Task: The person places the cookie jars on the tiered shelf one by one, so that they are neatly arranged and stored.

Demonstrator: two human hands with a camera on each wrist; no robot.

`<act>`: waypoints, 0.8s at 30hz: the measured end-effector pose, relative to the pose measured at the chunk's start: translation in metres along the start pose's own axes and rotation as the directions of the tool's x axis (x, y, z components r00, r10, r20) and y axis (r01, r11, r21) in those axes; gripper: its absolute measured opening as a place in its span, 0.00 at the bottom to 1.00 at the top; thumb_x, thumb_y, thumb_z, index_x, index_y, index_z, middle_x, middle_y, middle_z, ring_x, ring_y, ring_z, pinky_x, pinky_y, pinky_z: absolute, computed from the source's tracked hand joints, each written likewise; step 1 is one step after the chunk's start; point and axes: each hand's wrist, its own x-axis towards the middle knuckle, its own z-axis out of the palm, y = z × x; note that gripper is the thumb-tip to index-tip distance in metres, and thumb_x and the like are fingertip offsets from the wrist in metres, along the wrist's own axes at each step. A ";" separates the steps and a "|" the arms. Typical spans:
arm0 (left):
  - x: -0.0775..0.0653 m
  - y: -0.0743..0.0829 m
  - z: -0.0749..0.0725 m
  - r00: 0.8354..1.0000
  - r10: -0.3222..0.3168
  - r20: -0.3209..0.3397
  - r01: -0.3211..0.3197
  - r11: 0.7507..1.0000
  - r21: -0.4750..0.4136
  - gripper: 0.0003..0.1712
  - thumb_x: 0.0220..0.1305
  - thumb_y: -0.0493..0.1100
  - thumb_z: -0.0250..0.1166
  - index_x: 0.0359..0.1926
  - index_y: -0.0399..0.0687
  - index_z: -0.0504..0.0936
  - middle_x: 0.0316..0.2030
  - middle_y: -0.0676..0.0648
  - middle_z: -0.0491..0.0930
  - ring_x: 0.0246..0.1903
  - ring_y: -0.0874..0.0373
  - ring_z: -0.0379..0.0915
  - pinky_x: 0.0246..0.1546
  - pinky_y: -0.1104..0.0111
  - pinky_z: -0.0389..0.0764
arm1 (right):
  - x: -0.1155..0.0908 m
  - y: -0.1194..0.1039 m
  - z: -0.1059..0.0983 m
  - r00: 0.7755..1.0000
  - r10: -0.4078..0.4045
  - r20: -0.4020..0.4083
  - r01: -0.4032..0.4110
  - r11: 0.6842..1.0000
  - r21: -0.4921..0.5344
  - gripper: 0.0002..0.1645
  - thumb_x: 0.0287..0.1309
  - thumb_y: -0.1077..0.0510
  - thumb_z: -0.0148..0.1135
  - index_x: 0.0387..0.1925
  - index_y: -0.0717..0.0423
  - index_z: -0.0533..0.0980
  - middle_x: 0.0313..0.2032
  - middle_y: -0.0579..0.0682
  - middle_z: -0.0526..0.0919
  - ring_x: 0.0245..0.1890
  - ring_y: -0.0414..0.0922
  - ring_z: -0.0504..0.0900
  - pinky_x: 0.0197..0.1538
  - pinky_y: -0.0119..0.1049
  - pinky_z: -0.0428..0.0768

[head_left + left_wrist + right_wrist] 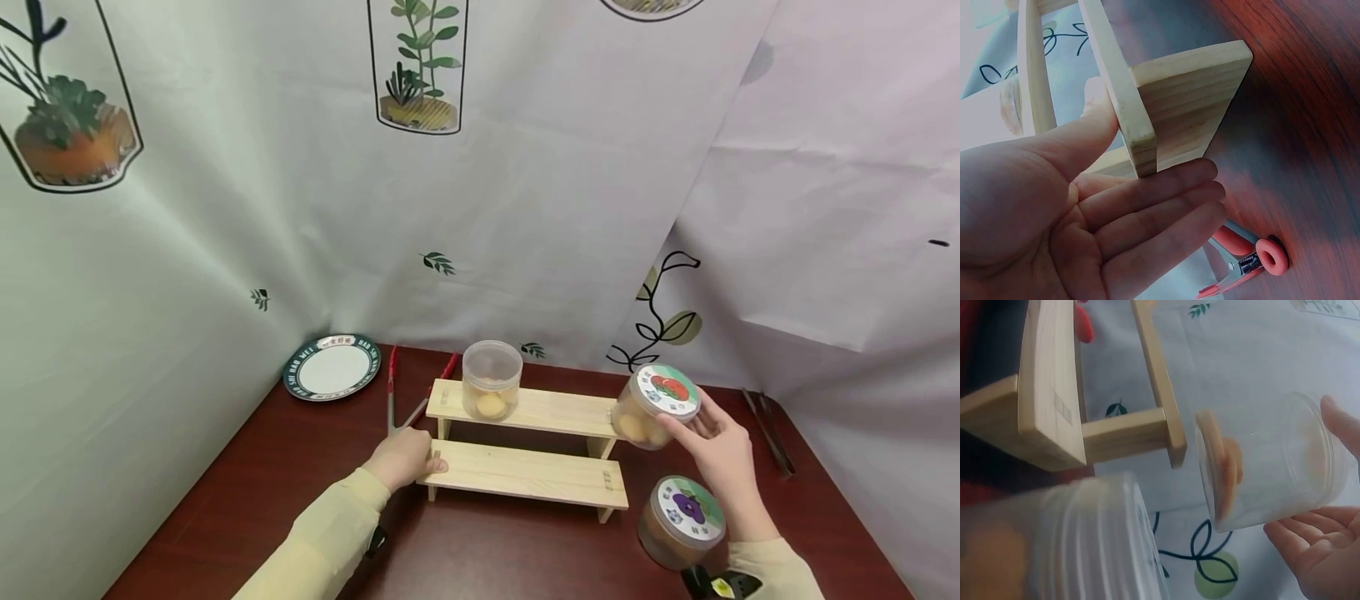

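My left hand (401,458) grips the left end of a two-step wooden rack (525,471); in the left wrist view the thumb lies along one face of the board (1125,106), and the fingers are at its end. With my right hand (716,450) I hold a clear jar (637,421) by its tomato-pictured lid (667,390). It is tilted beside the right end of the upper step, with round biscuits (1225,465) at its bottom. A second clear jar (492,375), with biscuits low inside, stands on the upper step's left part.
Below my right hand, a jar (678,533) with a purple-flower lid stands on the dark red table (465,558). Red-handled tongs (392,387) lie left of the rack, near a green-rimmed plate (367,379). Metal tongs (772,433) lie at the right. A printed cloth (555,250) hangs behind.
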 end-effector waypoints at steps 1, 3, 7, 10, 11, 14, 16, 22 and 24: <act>0.000 0.000 0.000 1.000 0.000 -0.001 0.000 1.000 0.000 0.25 0.52 0.54 0.70 0.13 0.47 0.68 0.14 0.50 0.69 0.18 0.58 0.62 0.27 0.63 0.72 | 0.000 -0.001 0.002 1.000 -0.001 0.003 0.001 1.000 0.004 0.47 0.56 0.45 0.66 0.71 0.54 0.56 0.63 0.61 0.68 0.63 0.54 0.68 0.45 0.15 0.70; 0.000 0.001 -0.001 1.000 -0.001 0.001 0.001 1.000 -0.001 0.25 0.52 0.54 0.70 0.13 0.47 0.69 0.14 0.50 0.70 0.18 0.58 0.62 0.27 0.63 0.72 | 0.001 -0.003 0.007 1.000 -0.004 0.003 0.004 1.000 0.007 0.47 0.55 0.44 0.66 0.70 0.55 0.57 0.63 0.61 0.69 0.62 0.52 0.69 0.44 0.15 0.70; -0.001 0.001 -0.002 1.000 -0.006 0.000 0.006 1.000 -0.002 0.25 0.52 0.54 0.70 0.14 0.46 0.68 0.14 0.50 0.70 0.18 0.58 0.62 0.27 0.63 0.72 | 0.003 -0.006 0.016 1.000 -0.013 0.011 0.012 0.999 0.032 0.48 0.53 0.45 0.68 0.70 0.55 0.57 0.63 0.60 0.69 0.61 0.50 0.70 0.44 0.15 0.70; -0.001 0.001 -0.002 1.000 -0.004 -0.006 0.004 1.000 -0.002 0.25 0.52 0.54 0.70 0.15 0.46 0.68 0.14 0.50 0.69 0.18 0.57 0.62 0.27 0.63 0.72 | 0.006 -0.009 0.022 0.999 -0.046 0.025 0.044 0.998 0.054 0.47 0.53 0.46 0.69 0.70 0.55 0.58 0.63 0.61 0.69 0.62 0.53 0.70 0.44 0.15 0.70; -0.001 0.001 -0.002 1.000 -0.003 -0.009 0.003 1.000 -0.003 0.24 0.52 0.54 0.70 0.15 0.46 0.68 0.14 0.50 0.69 0.18 0.57 0.62 0.27 0.63 0.72 | 0.007 -0.010 0.024 0.998 -0.058 0.035 0.056 0.997 0.059 0.47 0.54 0.47 0.68 0.70 0.55 0.58 0.63 0.60 0.69 0.62 0.54 0.69 0.44 0.15 0.70; -0.002 0.001 -0.002 1.000 -0.003 -0.010 0.003 1.000 -0.006 0.24 0.52 0.53 0.70 0.15 0.46 0.68 0.13 0.50 0.68 0.18 0.58 0.61 0.26 0.63 0.71 | 0.008 -0.014 0.030 0.996 -0.078 0.045 0.074 0.993 0.092 0.45 0.54 0.49 0.69 0.69 0.54 0.60 0.62 0.60 0.70 0.62 0.54 0.69 0.44 0.15 0.70; -0.002 0.000 -0.002 1.000 -0.004 -0.009 0.004 1.000 -0.008 0.24 0.52 0.53 0.70 0.15 0.46 0.68 0.13 0.50 0.68 0.18 0.58 0.61 0.26 0.63 0.70 | 0.010 -0.017 0.035 0.996 -0.075 0.050 0.069 0.991 0.113 0.45 0.53 0.49 0.69 0.69 0.54 0.60 0.62 0.59 0.70 0.62 0.53 0.69 0.46 0.17 0.71; -0.001 -0.001 0.000 1.000 -0.003 -0.011 0.003 1.000 -0.013 0.24 0.53 0.53 0.70 0.15 0.46 0.68 0.13 0.50 0.68 0.18 0.58 0.61 0.26 0.64 0.71 | 0.015 -0.022 0.049 0.994 -0.074 0.074 0.064 0.988 0.140 0.47 0.52 0.48 0.70 0.69 0.57 0.59 0.63 0.59 0.69 0.62 0.52 0.70 0.50 0.21 0.71; -0.001 0.000 0.001 1.000 -0.007 -0.004 0.007 1.000 -0.017 0.24 0.53 0.53 0.70 0.14 0.46 0.68 0.13 0.51 0.67 0.18 0.58 0.61 0.26 0.64 0.70 | 0.015 -0.022 0.053 0.993 -0.079 0.092 0.065 0.987 0.148 0.48 0.52 0.48 0.70 0.69 0.58 0.59 0.64 0.59 0.68 0.63 0.51 0.69 0.50 0.20 0.70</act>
